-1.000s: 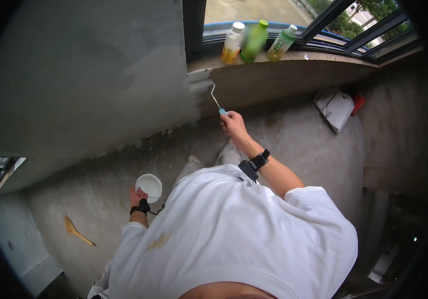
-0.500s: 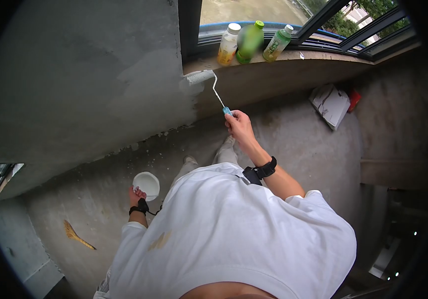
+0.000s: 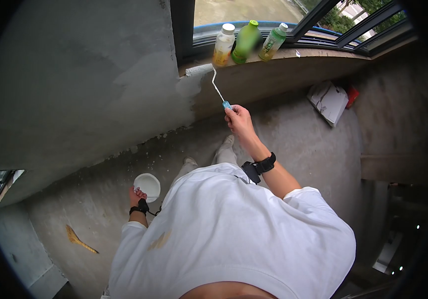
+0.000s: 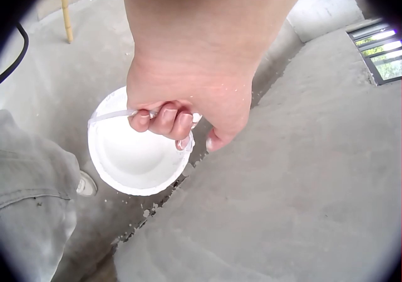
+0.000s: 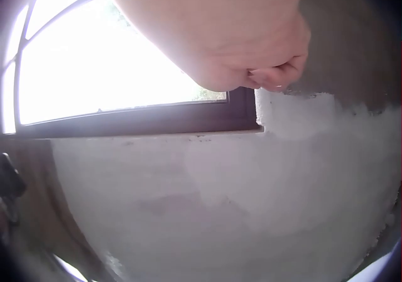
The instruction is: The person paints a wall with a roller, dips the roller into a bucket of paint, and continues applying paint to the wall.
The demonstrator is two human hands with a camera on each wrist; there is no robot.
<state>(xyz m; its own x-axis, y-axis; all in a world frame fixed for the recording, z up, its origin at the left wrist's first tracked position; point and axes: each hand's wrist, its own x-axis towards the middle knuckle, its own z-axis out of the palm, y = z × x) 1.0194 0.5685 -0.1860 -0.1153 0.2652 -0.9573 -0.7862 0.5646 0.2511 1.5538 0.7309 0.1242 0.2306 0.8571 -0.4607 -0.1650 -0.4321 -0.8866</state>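
My right hand [image 3: 241,122] grips the blue handle [image 3: 227,105] of a paint roller. The white roller head [image 3: 199,70] lies against the wall at the sill's left corner, just below the window frame. In the right wrist view my right hand [image 5: 264,56] has curled fingers, and the roller is hidden. My left hand [image 3: 135,196] holds a white bucket [image 3: 147,185] low by the wall. In the left wrist view my left hand [image 4: 188,100] has its fingers curled round the bucket's thin handle [image 4: 112,115]; the white bucket [image 4: 135,159] hangs beneath.
On the sill stand a white-capped bottle [image 3: 223,46], a green bottle [image 3: 246,44] and a third bottle [image 3: 273,43], right of the roller. A brush [image 3: 80,239] lies on the floor at left. A white package [image 3: 329,102] lies at the right beside something red.
The roller head has moved from the patch below the corner up to the sill's edge. The right hand has shifted slightly right. The left hand keeps hold of the bucket.
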